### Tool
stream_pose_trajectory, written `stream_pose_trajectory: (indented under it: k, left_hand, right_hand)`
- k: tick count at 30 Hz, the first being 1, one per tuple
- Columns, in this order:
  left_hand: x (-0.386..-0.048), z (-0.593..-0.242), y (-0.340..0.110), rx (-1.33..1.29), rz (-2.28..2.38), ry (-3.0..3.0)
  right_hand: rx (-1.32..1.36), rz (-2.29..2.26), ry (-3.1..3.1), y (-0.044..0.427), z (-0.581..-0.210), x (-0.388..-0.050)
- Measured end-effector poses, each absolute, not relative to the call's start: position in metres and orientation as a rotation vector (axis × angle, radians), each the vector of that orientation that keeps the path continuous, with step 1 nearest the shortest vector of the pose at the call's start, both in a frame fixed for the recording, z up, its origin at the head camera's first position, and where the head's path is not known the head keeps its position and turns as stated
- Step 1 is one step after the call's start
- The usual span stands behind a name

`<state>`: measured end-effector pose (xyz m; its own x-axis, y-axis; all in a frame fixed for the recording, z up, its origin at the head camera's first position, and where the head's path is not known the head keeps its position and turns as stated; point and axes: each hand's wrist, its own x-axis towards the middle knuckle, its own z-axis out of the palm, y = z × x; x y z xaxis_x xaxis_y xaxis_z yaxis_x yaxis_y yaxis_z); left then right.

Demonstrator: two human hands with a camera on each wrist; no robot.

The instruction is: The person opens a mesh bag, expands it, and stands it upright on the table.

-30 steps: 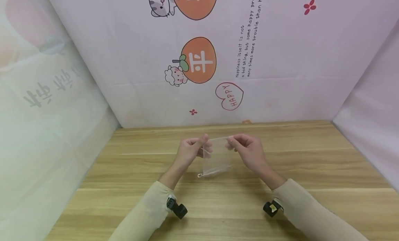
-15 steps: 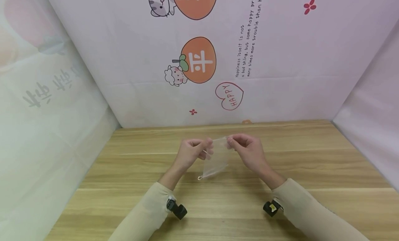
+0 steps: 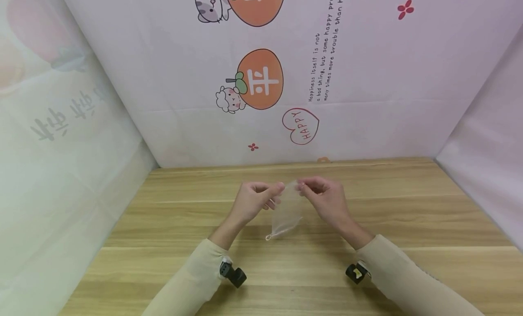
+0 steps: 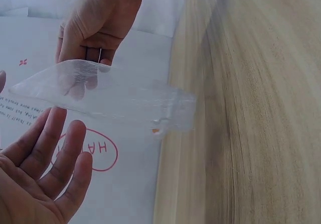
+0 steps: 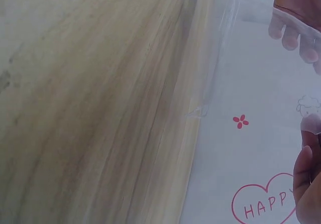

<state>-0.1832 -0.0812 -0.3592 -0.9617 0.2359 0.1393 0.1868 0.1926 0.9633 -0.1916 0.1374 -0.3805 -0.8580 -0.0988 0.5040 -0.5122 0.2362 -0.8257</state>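
Observation:
A clear plastic bag (image 3: pixel 286 211) hangs between the two hands, narrow and creased, with a small pale loop (image 3: pixel 268 237) at its lower left corner. My left hand (image 3: pixel 255 200) pinches the upper left edge of the bag, its other fingers lying behind the film. At the upper right corner, my right hand (image 3: pixel 327 198) pinches the bag between thumb and fingers. Seen from the left wrist, the see-through bag (image 4: pixel 120 93) stretches across in front of the right hand (image 4: pixel 98 23). Left thumb contact is mostly cut off there.
The hands are above a wood-grain table (image 3: pixel 184 216). A white printed sheet (image 3: pixel 359 71) rises behind the table, and similar pale sheets stand on both sides. Small black cameras (image 3: pixel 233 274) are strapped to both sleeved wrists.
My left fingers have moved right along the bag's top edge, closer to the right hand. The bag looks narrower, and its loop has swung right and slightly down. The right hand has stayed nearly still.

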Motion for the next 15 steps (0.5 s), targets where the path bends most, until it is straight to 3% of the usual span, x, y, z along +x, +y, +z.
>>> stream_pose_trajectory:
  k: [15]
  left_hand:
    - [-0.1841, -0.368, -0.0811, 0.523, 1.901, 2.468]
  right_hand:
    - [0.563, 1.595, -2.166, 0.1374, -0.3835, -0.1899]
